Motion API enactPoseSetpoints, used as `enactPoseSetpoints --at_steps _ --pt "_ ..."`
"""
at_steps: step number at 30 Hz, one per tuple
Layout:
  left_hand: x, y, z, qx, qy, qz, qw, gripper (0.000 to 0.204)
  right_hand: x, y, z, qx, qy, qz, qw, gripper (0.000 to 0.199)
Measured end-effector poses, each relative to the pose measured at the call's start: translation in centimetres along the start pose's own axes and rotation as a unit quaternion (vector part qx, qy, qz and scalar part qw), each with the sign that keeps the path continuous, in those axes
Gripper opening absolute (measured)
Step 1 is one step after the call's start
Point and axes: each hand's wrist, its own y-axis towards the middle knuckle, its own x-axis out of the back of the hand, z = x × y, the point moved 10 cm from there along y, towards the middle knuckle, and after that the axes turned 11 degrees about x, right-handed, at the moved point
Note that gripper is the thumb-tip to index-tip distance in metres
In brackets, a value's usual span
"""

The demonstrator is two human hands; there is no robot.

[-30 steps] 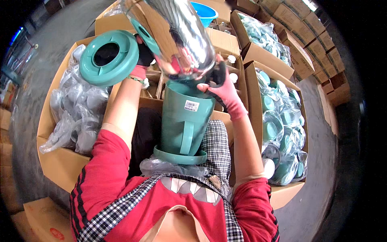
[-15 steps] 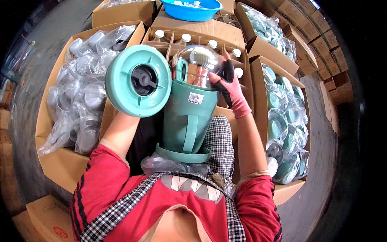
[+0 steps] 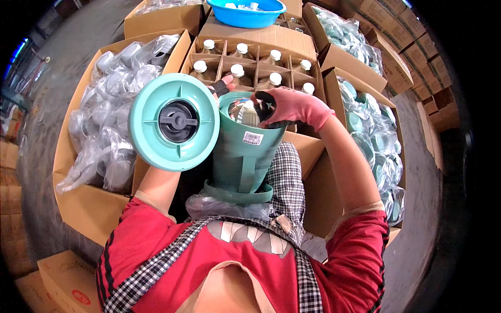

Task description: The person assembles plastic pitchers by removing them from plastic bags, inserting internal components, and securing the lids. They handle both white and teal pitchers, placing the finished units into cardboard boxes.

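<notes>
Grey floor (image 3: 420, 206), open cardboard boxes (image 3: 86, 208) standing on it

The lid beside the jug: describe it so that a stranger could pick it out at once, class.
Find the carton of white-capped bottles, then the green jug on its near side. Just left of the jug is the lid, a broad, pale-green disc. Its black centre and four ribs set it apart from the jug and bagged parts.

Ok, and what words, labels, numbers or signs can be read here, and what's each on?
White barcode label on the green jug: print too small to read.
Dark stopper in the green lid: faint marks, unreadable.
Red oval mark on the lower-left carton: too blurred.
Dark print on the upper-right carton: partly legible, wording left unquoted.
Stacked cartons: printing too small.
</notes>
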Motion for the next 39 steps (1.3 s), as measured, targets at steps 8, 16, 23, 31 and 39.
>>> enactPoseSetpoints --at_steps 8,16,23,31,39 --pt "0.8 0.3 -3.7 -0.127 0.128 0.006 0.984 0.025 0.4 -0.3 -0.7 -0.108 -0.073 -0.063 0.989 0.055" --pt "-1.3 4.9 -7.0 -0.307 0.591 -0.018 0.746 0.068 6.7 -2.4 -6.6 0.149 0.382 -0.466 0.784 0.067" --pt "6.7 5.2 -1.1 -0.127 0.478 -0.021 0.869 0.079 -2.2 -0.6 -11.6 0.08 0.546 -0.423 0.719 0.058" --pt "5.1 5.6 -1.2 -0.121 0.514 -0.09 0.844 0.062 -2.2 -0.1 -12.2 0.061 0.607 -0.397 0.685 0.058" --pt "6.1 6.2 -0.8 -0.098 0.522 -0.037 0.847 0.05 -1.7 -1.1 -11.6 0.056 0.496 -0.417 0.759 0.059"
